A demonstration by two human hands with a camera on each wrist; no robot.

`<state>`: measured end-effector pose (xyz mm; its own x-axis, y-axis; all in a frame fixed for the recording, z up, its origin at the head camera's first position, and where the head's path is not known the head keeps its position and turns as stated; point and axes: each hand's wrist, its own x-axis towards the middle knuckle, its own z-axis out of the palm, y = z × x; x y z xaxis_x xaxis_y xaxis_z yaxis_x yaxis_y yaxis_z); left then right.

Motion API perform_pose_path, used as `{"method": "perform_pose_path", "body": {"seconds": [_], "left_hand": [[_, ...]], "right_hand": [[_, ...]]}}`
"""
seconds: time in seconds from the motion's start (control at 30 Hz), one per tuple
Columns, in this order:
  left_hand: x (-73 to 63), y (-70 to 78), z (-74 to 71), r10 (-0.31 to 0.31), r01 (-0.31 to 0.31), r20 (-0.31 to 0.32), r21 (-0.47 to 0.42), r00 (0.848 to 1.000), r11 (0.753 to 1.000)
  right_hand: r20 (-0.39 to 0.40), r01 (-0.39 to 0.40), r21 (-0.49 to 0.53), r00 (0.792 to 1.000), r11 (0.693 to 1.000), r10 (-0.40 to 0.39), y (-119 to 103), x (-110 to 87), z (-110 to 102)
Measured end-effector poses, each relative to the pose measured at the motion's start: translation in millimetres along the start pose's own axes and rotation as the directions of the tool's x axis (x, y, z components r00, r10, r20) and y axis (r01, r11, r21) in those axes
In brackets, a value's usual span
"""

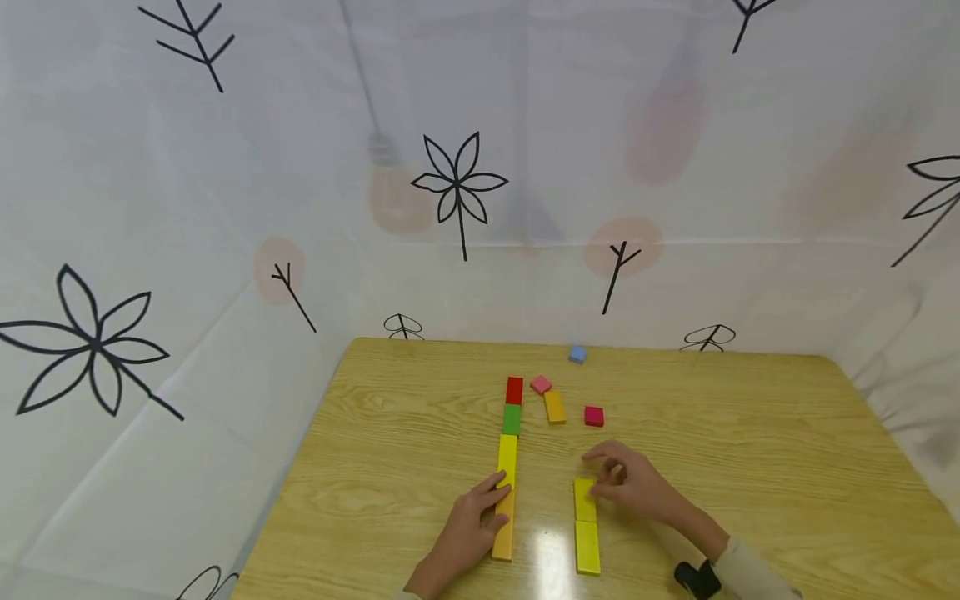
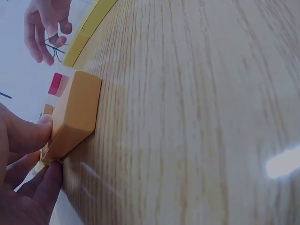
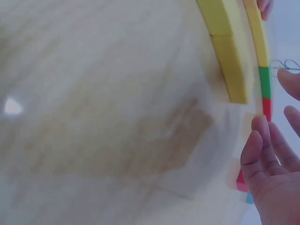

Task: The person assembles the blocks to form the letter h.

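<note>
A straight row of blocks lies on the table: a red block (image 1: 514, 390) at the far end, a green block (image 1: 512, 419), a yellow block (image 1: 507, 452) and an orange block (image 1: 504, 537) nearest me. My left hand (image 1: 467, 527) pinches the orange block, thumb on one side and fingers on the other, as the left wrist view shows. To the right, a second row holds a near yellow block (image 1: 588, 547) and a far yellow block (image 1: 585, 498), end to end. Beside the far one hovers my right hand (image 1: 637, 485), its fingers loosely bent around nothing.
Beyond the hands lie a loose orange block (image 1: 554, 408), a pink block (image 1: 541, 384), a crimson block (image 1: 594, 416) and a blue block (image 1: 577, 354) near the back edge. Patterned white cloth (image 1: 525, 292) hangs behind the wooden table (image 1: 750, 433). A black device (image 1: 697, 579) sits at my right wrist.
</note>
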<state>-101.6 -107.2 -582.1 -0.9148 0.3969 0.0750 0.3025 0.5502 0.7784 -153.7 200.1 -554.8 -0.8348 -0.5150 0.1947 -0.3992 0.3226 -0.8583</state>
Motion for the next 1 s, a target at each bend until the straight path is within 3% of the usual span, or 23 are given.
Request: {"method": "perform_pose_path", "body": {"seconds": [0.33,0.53,0.77,1.0], "left_hand": [[-1.6,0.0,-0.4,-0.011,0.011,0.01,-0.031,1.0,0.999],[-0.8,0.4,-0.8,0.031,-0.031,0.004,-0.045,1.0,0.999],[0.0,-0.6,0.2,0.042,-0.042,-0.001,-0.052,0.999,0.998],[-0.6,0.1,-0.8,0.004,-0.004,0.006,-0.048,1.0,0.999]], "right_hand": [[-0.04,0.069,-0.052,0.997,0.996,-0.071,-1.2,23.6,-11.7],[-0.081,0.121,-0.139,0.988,0.983,-0.134,6.0,44.5,-18.6],[-0.074,0.069,-0.206,0.994,0.976,-0.086,7.6,64.8,-26.4],[-0.042,0.028,-0.208,0.998,0.978,-0.038,12.9,81.9,-26.1]]}}
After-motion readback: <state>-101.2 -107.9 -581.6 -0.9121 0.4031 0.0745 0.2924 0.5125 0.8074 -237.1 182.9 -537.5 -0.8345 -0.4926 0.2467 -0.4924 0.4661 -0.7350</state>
